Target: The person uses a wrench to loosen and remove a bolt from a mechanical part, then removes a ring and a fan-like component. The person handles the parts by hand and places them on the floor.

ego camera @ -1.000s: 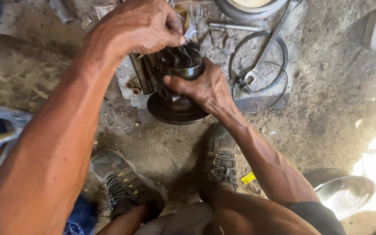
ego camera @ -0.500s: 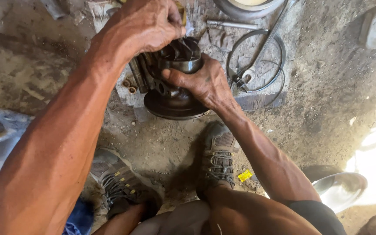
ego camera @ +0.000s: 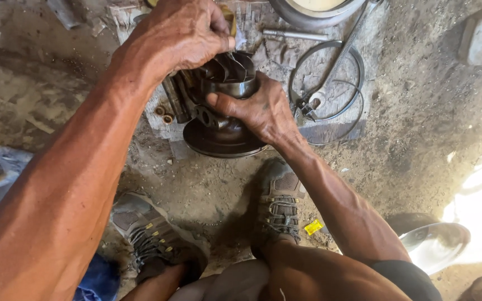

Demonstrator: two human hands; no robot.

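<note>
Dark metal bladed rotor assembly (ego camera: 224, 106) stands upright on a worn board (ego camera: 330, 131) on the dirt ground. Right hand (ego camera: 260, 108) clamped round its body, left hand (ego camera: 182, 36) gripping its top. Wire ring (ego camera: 324, 83) just beside, shoes (ego camera: 277, 206) near.

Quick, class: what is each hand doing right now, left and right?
Left hand: closed, fingers pinched at the top of the bladed metal wheel.
Right hand: closed around the dark metal housing, holding it.
</note>
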